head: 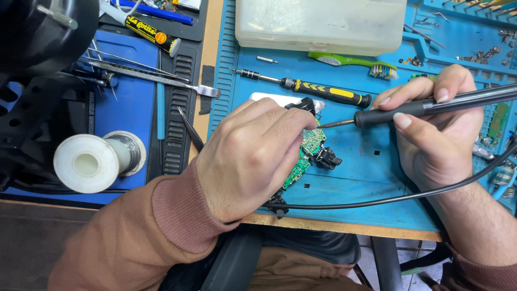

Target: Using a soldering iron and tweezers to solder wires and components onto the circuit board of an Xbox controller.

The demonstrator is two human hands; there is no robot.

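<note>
Nearest the camera, the left hand (253,159) in a brownish-pink sleeve lies knuckles-up over a green circuit board (306,156), its fingers curled close together and pressing down on the board's left part. How the thumb sits cannot be told, since the back of the hand hides it, and much of the board is hidden the same way. The board lies on the blue work mat (371,183), near the middle of the bench, with a black part (326,157) showing at its right edge.

To the right, the right hand (436,129) pinches a black soldering iron (425,106) like a pen: thumb and forefinger are pressed against the barrel, the other fingers folded beneath. Its thin metal tip (329,124) points left and meets the board's far edge right by the left fingertips. The iron's black cable (377,202) loops along the near side of the mat; the handle runs off the right edge.

Farther away lie a black-and-yellow screwdriver (318,89), a green toothbrush (350,61) and a pale plastic box (323,21) cut off at the top. On the left sit a spool of solder wire (99,159), tweezers (191,129) partly hidden by the left hand, and a glue tube (148,29). Small parts at far right are too tiny to make out.
</note>
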